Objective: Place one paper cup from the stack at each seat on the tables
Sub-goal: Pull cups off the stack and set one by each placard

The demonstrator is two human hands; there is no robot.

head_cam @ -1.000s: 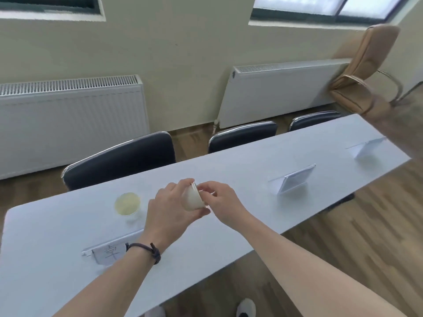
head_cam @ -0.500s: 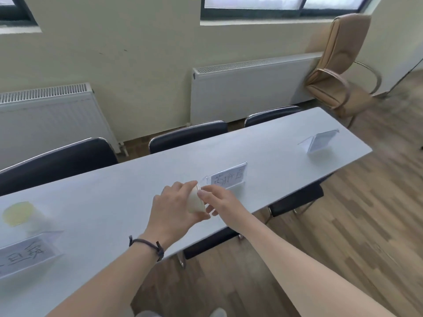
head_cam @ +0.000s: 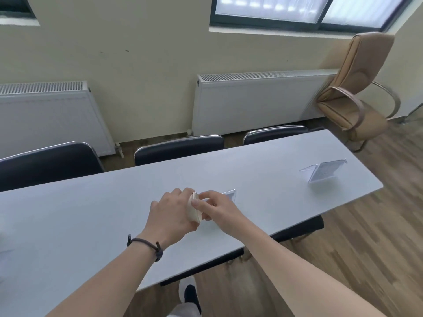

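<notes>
**Paper cup stack, trying to peel one off mid-table**

Paper cup stack (head_cam: 194, 208) is sitting in my left hand (head_cam: 170, 212) right at the centre of the frame, lying on its side just above the surface (head_cam: 263, 179), rims pointing toward my right. My left hand is curled around the body of the stack, fingers wrapped over the top. My right hand (head_cam: 217, 208) is pinching at the rim end, thumb on the near edge, looks like I'm working the outermost cup loose. Can't tell how many cups are left in there, my fingers cover most of it.

Behind my right hand there's a clear name card holder (head_cam: 229, 193), mostly hidden, and another name card stand (head_cam: 325, 172) toward the right of the frame. Dark chairs (head_cam: 178, 148) are tucked in along the far side. No cup down at either of those two spots yet as far as I can see.

What could go sideways, I reckon:
- nested cups stick, so I might pull two at once and short a seat later
- squeezing too hard with my left could crush the thin walls
- if one pops free suddenly it could roll off the near edge, since everything's held sideways
- my right hand is close to that card holder, easy to knock it over when setting the cup down
</notes>
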